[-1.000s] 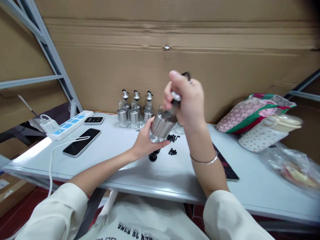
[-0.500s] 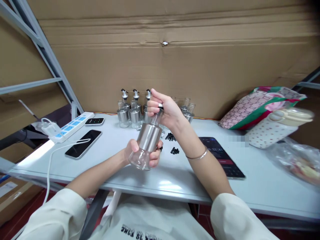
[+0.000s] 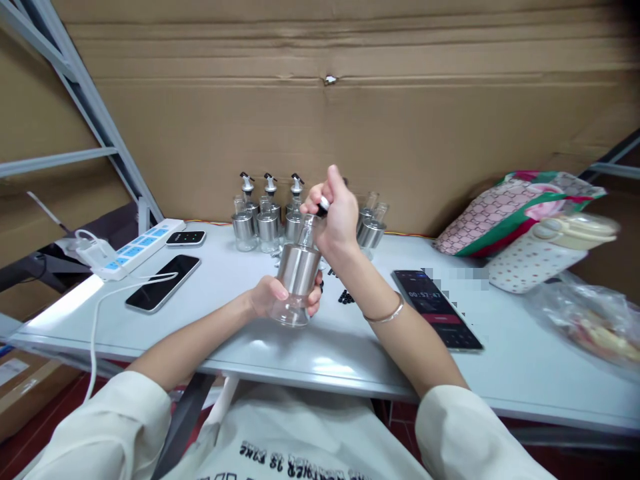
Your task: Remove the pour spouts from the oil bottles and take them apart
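Note:
My left hand point(image 3: 267, 297) is wrapped round the lower body of a glass oil bottle point(image 3: 299, 267) with a steel sleeve. The bottle stands slightly tilted above the table, its clear neck pointing up. At its mouth, my right hand point(image 3: 337, 217) is closed round a silver-and-black pour spout point(image 3: 324, 205). Most of the spout is hidden in my fist, and how deep it sits in the neck I cannot tell. Behind are several similar bottles point(image 3: 243, 227), some topped with pour spouts point(image 3: 271, 183). Small black parts point(image 3: 345, 297) lie beside the held bottle.
To the left are a power strip point(image 3: 145, 250), a small black device point(image 3: 185, 238) and a phone point(image 3: 163, 283) with a white cable. A tablet-like timer screen point(image 3: 437, 310), a dotted flask point(image 3: 530, 260), a patterned bag point(image 3: 500, 213) and a plastic bag point(image 3: 595, 327) occupy the right.
My right hand has turned at the bottle mouth and shifted a little right, with the thumb now pointing up. The held bottle is more upright, and the view has shifted slightly.

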### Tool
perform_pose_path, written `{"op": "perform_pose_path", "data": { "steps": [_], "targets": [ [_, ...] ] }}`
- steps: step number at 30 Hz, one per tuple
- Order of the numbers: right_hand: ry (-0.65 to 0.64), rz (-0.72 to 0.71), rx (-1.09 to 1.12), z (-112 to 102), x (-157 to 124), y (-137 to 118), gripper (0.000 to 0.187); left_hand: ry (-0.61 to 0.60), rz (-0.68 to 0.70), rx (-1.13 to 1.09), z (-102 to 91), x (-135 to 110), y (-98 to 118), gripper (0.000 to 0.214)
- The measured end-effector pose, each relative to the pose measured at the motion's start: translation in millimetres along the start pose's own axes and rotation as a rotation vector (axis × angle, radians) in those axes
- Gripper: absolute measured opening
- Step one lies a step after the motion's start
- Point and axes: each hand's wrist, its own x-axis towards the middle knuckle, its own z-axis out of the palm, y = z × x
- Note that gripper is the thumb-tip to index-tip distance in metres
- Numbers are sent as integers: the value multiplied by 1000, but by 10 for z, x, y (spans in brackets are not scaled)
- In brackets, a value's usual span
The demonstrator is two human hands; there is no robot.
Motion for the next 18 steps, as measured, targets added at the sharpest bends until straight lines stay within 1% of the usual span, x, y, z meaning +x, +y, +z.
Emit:
{"op": "perform_pose_path", "data": {
  "steps": [2, 4, 7, 9, 12, 14, 16, 18],
  "targets": [
    [32, -96, -156, -9, -44, -33, 49, 63, 6, -10, 66, 15, -3, 52],
    [24, -190, -327, -25, -84, -87, 48, 130, 28, 23, 118, 17, 27, 51],
    [-4, -337, -531, -50, -107, -160, 38, 244, 127, 151, 134, -16, 134, 47],
    [-53, -383, -627, -63, -91, -171, 30, 332, 196, 255, 113, -47, 218, 45],
    [-177, -337, -748, -74, -43, -119, 17, 416, 219, 298, 74, -69, 309, 40],
    [-193, -285, -788, -84, -10, -65, 10, 435, 195, 256, 55, -64, 338, 38],
    [-164, -245, -796, -108, 17, -25, 13, 460, 178, 226, 44, -51, 352, 38],
    [-151, -206, -799, -154, 39, -13, 21, 501, 170, 228, 44, -37, 357, 37]
  ]
}}
